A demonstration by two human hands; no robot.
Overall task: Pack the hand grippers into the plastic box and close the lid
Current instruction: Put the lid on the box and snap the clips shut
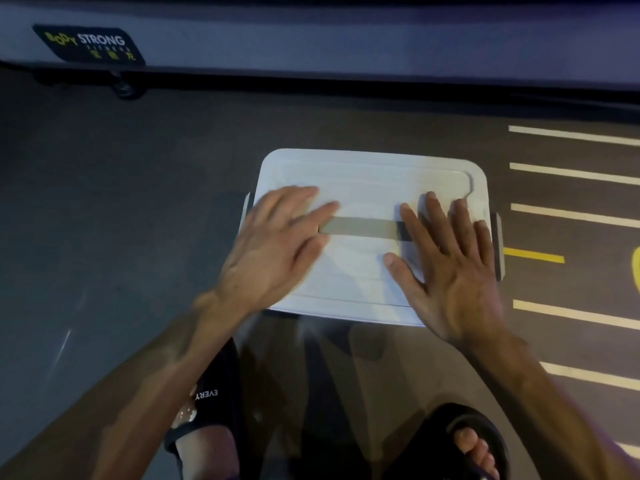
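Note:
A white plastic box sits on the dark floor with its white lid (367, 181) on top. A grey handle strip (360, 227) runs across the lid's middle. My left hand (277, 244) lies flat on the lid's left half with straight fingers. My right hand (450, 258) presses flat on the right half, fingers spread. Grey side latches stick out at the left (246, 206) and right (498, 244) ends. The hand grippers are out of sight; the lid hides the inside.
A grey padded gym bench (311, 39) with a black label runs along the far side. White and yellow floor lines (575, 174) lie to the right. My feet in black sandals (478, 441) stand just in front of the box.

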